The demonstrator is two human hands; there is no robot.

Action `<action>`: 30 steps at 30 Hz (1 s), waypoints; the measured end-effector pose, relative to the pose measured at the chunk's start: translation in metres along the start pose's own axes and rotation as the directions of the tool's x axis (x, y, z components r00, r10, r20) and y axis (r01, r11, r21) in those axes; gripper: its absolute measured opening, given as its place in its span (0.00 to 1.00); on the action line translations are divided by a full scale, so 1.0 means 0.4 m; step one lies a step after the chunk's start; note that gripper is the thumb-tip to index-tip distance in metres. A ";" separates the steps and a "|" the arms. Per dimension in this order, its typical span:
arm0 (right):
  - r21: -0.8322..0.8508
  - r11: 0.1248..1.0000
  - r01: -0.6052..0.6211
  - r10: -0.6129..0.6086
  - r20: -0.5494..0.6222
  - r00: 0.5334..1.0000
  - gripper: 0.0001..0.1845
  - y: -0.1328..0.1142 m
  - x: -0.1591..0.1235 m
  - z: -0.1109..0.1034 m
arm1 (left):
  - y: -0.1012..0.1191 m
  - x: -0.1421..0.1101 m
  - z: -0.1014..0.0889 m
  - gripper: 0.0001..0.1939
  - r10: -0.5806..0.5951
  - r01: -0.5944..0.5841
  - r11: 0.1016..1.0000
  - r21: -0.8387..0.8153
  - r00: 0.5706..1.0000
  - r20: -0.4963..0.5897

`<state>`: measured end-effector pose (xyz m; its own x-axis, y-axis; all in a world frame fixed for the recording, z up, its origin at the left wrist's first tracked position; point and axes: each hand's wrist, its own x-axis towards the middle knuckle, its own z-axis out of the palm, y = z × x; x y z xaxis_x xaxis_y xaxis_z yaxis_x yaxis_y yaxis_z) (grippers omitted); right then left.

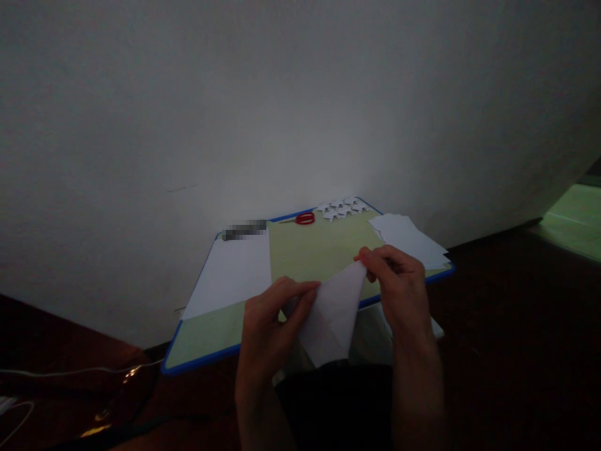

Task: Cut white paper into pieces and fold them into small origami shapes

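Observation:
A folded sheet of white paper [335, 307] is stretched between my two hands, above the near edge of the small table. My left hand [277, 319] pinches its left edge between thumb and fingers. With thumb and forefinger, my right hand [394, 275] grips the pointed upper right corner. A slanting line shows across the paper, and its lower end hangs down toward my lap. The fingertips hide small parts of both held edges.
The blue-rimmed table [310, 250] stands against a pale wall. On it lie a white sheet [235, 269], a blurred dark object [244, 229], red-handled scissors [304, 218], several small folded paper pieces [345, 208] and a stack of paper [408, 238]. A white cable [84, 372] runs at the left.

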<state>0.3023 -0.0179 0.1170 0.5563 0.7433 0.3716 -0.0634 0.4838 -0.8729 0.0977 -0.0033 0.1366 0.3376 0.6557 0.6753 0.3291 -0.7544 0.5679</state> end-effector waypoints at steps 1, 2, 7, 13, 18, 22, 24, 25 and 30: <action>0.017 1.000 0.005 -0.005 -0.012 1.000 0.18 0.002 -0.001 0.003 | 0.002 0.000 0.000 0.07 -0.001 0.001 1.000 0.000 1.000 0.000; 0.043 0.999 0.007 -0.006 -0.017 1.000 0.19 0.005 0.000 0.005 | 0.004 0.000 0.000 0.07 -0.001 0.001 1.000 0.001 1.000 0.000; 0.086 0.996 -0.018 0.014 0.042 0.999 0.21 0.017 0.004 0.006 | 0.012 0.005 0.000 0.06 -0.016 0.016 1.000 0.012 1.000 -0.006; 0.118 0.993 0.007 -0.033 0.218 0.975 0.10 0.010 0.006 -0.027 | 0.006 0.002 0.002 0.07 -0.030 0.030 0.999 0.018 0.999 -0.015; 0.091 0.994 -0.054 0.026 0.281 0.959 0.07 0.014 0.006 -0.055 | 0.001 -0.001 -0.003 0.07 -0.047 0.047 0.999 0.014 0.999 0.004; 0.080 0.987 -0.141 0.093 0.431 0.898 0.12 0.003 0.005 -0.061 | 0.005 0.002 -0.008 0.07 -0.039 0.039 0.999 0.012 0.999 0.030; 0.066 0.982 -0.175 0.116 0.519 0.847 0.15 -0.008 0.003 -0.057 | 0.009 0.004 -0.008 0.07 -0.027 0.027 1.000 0.005 0.998 0.050; 0.062 0.981 -0.181 0.118 0.552 0.825 0.14 -0.013 0.003 -0.053 | 0.010 0.004 -0.007 0.07 -0.019 0.020 1.000 -0.001 0.998 0.060; 0.073 0.986 -0.153 0.095 0.508 0.856 0.09 -0.020 0.004 -0.031 | 0.007 0.005 -0.006 0.07 0.015 -0.013 1.000 -0.022 0.995 0.095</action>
<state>0.3140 -0.0264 0.1205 0.0498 0.9170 0.3957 -0.2081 0.3970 -0.8939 0.0971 -0.0042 0.1407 0.4247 0.6440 0.6364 0.3055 -0.7636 0.5688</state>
